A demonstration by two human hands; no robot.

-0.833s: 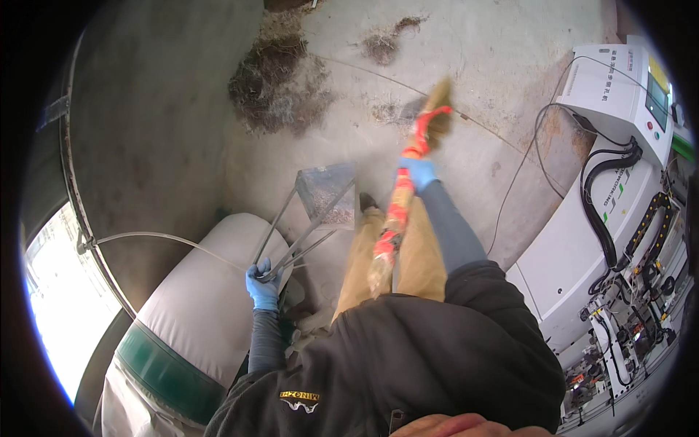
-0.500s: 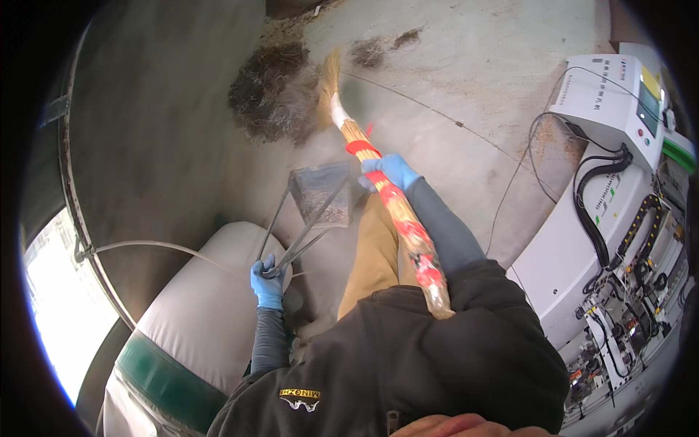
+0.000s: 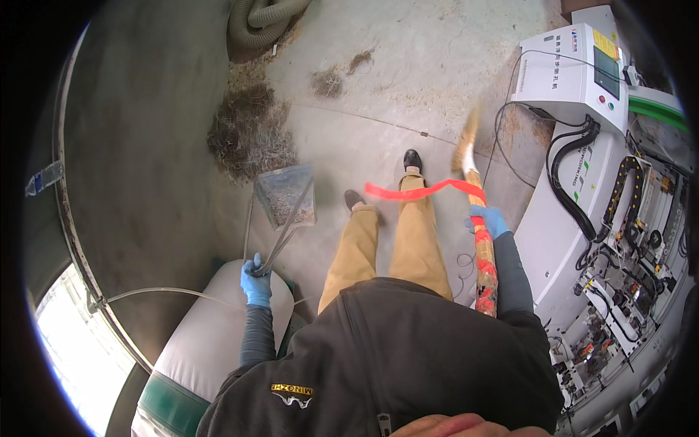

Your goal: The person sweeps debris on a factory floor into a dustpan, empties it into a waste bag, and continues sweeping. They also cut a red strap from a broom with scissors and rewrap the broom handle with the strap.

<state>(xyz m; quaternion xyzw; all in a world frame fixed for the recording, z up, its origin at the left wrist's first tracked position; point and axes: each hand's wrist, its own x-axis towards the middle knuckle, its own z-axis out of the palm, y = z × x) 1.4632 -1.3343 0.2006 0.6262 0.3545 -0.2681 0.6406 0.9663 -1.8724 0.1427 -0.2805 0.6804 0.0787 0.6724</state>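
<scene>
My left hand (image 3: 255,282), in a blue glove, is closed round the long thin handle of a grey metal dustpan (image 3: 297,211). The pan hangs at the end of its handle beside my left foot, with a layer of dusty debris in it. My blue-gloved right hand (image 3: 489,221) grips a straw broom (image 3: 486,266) wrapped in red tape and clear film. Its bristles point away from me, towards the right, and are blurred. A loose red strip (image 3: 411,194) trails leftward from the broom. A heap of dark, stringy sweepings (image 3: 251,131) lies beyond the dustpan.
A white machine (image 3: 568,80) with a screen, cables and open mechanisms fills the right side. On the left stand a bulging pale bag (image 3: 211,313) with a green band and a grey wall. A ribbed hose (image 3: 258,25) lies at the far end. Smaller debris patches (image 3: 328,82) dot the floor.
The broom has swung right, away from the heap, and the red strip now streams out from it. My left hand still holds the dustpan. The view has shifted, showing my feet and the hose.
</scene>
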